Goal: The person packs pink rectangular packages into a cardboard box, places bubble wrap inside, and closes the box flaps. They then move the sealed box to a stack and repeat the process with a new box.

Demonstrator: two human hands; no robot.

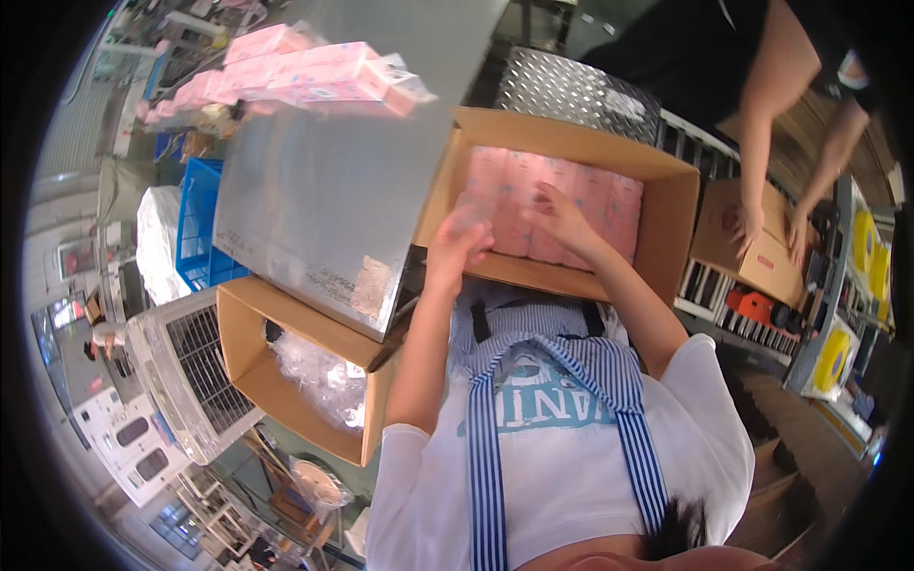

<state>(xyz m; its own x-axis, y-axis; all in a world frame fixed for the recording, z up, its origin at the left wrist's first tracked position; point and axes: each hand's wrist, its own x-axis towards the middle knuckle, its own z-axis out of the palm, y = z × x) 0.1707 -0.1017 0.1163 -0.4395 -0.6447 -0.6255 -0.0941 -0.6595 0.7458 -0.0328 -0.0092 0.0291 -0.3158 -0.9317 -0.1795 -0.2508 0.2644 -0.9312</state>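
The fingers (546,193) of our right hand (566,221) are parted and loosely bent over the pink packs (571,181) in the open cardboard box (671,205), at the centre of the frame; blur hides whether they touch. Our left hand (459,246) hovers at the near left corner of that box, fingers bent, with a blurred, see-through patch at the tips; we cannot tell whether they grip anything.

The packs carry small, pale printing, too blurred for us to read. Large blue-green lettering shows upside down on our white shirt (571,485), partly covered by a striped apron (486,466). At the right, the closed carton (766,271) bears reddish printed marks, and a co-worker's two hands (750,231) rest on it.

The pink packs stand side by side in the box, directly below our right fingers and to the right of our left ones. More pink packages (305,76) are stacked at the upper left of the frame, on the grey metal bench (324,200), which has a worn paper patch (371,285) near its corner. At lower left, a second open box (243,333) holds clear plastic (319,376); above it stands a blue crate (197,224).
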